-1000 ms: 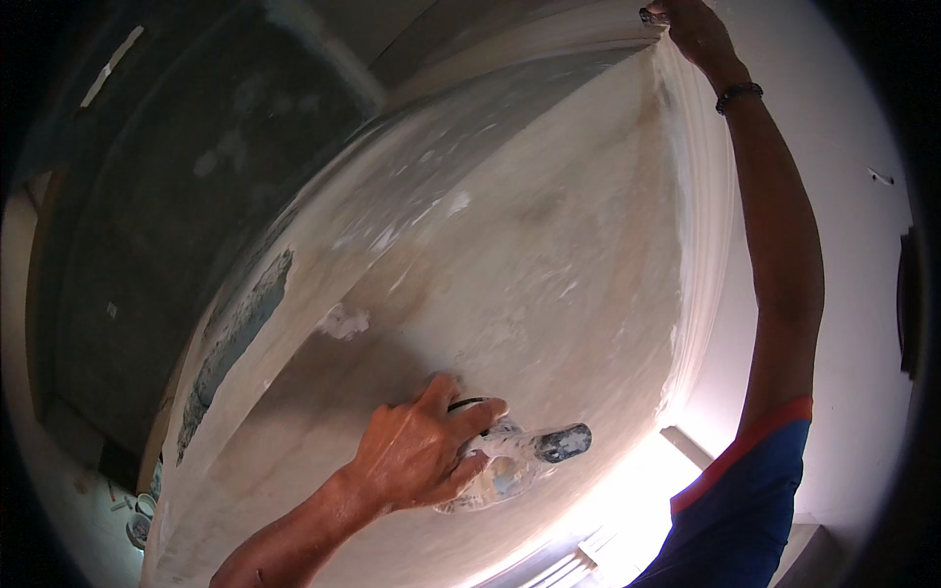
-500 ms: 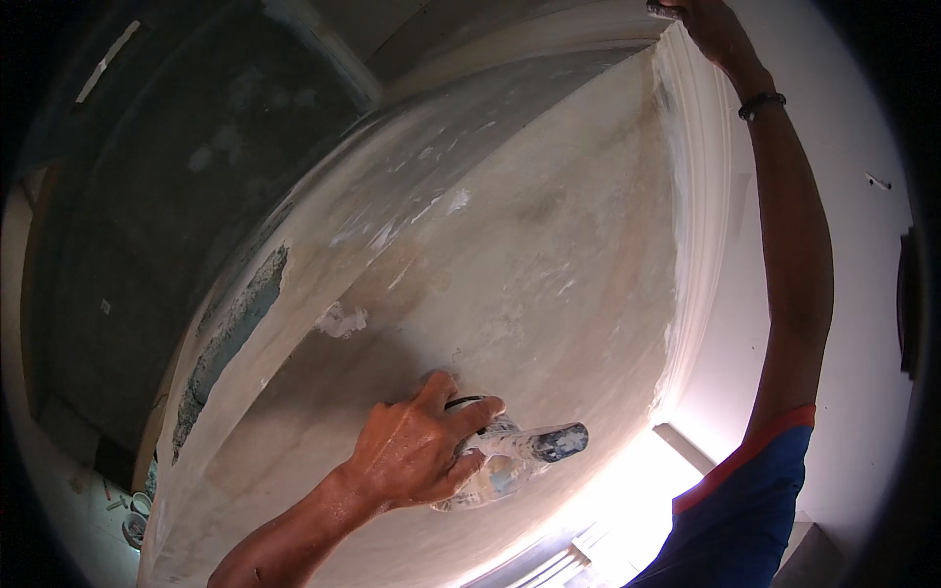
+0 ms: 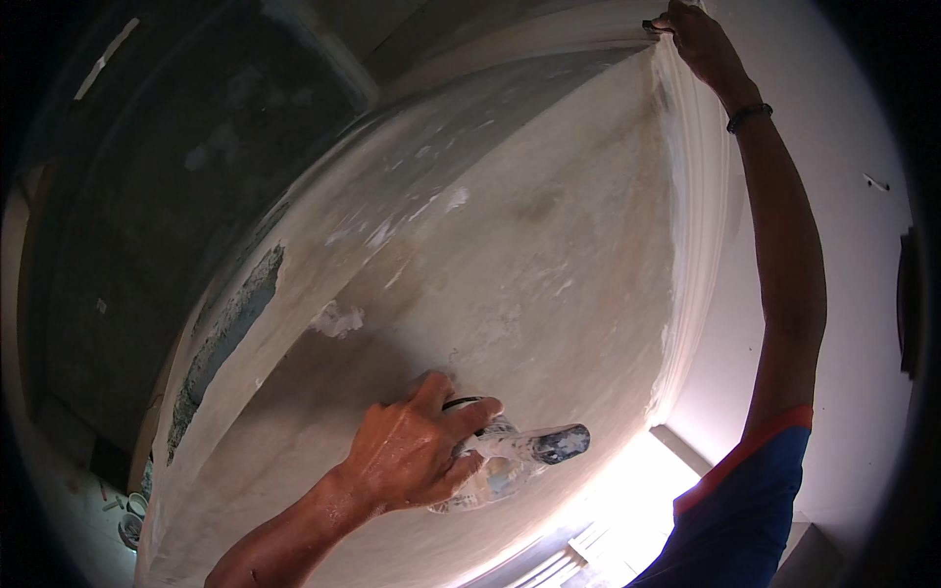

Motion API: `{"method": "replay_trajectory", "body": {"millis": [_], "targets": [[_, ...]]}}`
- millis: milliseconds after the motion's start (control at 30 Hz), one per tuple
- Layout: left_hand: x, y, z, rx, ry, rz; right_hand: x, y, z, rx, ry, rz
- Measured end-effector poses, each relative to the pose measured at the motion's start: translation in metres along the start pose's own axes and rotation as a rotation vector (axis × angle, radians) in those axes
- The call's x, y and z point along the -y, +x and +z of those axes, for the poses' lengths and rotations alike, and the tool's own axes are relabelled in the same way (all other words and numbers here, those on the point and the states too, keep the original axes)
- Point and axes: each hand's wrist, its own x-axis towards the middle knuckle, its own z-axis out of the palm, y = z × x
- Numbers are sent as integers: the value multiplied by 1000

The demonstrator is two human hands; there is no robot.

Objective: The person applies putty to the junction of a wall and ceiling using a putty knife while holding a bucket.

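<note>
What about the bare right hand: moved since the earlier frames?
Yes, slightly: the right hand is lower in the picture than in either earlier frame, judged against the white moulded cornice.

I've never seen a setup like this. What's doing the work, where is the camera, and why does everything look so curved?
There is no machine here, just a person's own bare hands. The wide fisheye camera is worn on the person's head, the left one of a pair, and its lens bends straight edges.

The left hand grips a white-smeared tool with a dark-ended handle; its exact kind is hard to tell. The raised right hand, with a thin dark bracelet at its wrist, holds a small dark object near the white ridged moulding. The pale, blotchy wall bears a rough whitish patch.
</note>
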Motion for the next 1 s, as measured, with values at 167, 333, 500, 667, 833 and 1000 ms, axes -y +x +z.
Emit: {"method": "replay_trajectory", "body": {"millis": [167, 333, 500, 667, 833, 1000], "targets": [[2, -1, 1, -7, -14, -2, 14, 7, -1, 89, 22, -14], [0, -1, 2, 9, -6, -50, 29, 17, 5, 142, 348, 212], [1, 1, 1, 24, -10, -41, 10, 22, -3, -19, 96, 102], [2, -1, 1, -4, -19, -11, -12, 18, 7, -428, 1456, 44], [5, 1, 0, -7, -24, 19, -47, -37, 27, -340, -136, 143], [5, 1, 4, -30, -10, 26, 10, -58, 50, -542, 460, 444]]}}
